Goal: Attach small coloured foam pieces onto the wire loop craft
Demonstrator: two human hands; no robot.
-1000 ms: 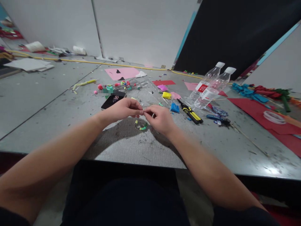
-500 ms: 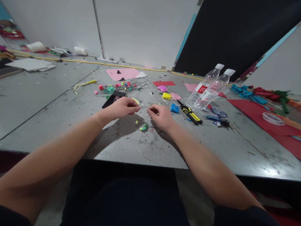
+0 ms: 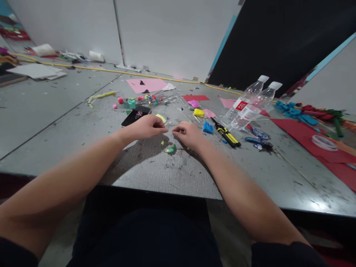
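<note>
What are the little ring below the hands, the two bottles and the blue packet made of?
The ring: probably metal wire, being thin and dark; its lumpy green and yellow bits may be clay.
The bottles: likely plastic, clear and glossy with highlights.
The blue packet: perhaps plastic film, looking smooth and slightly shiny.

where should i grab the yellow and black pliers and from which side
Probably best by the yellow-and-black handles, with the right hand coming from the near right: the pliers lie on the table with their handles angled that way, while the dark nose points away and left.
</note>
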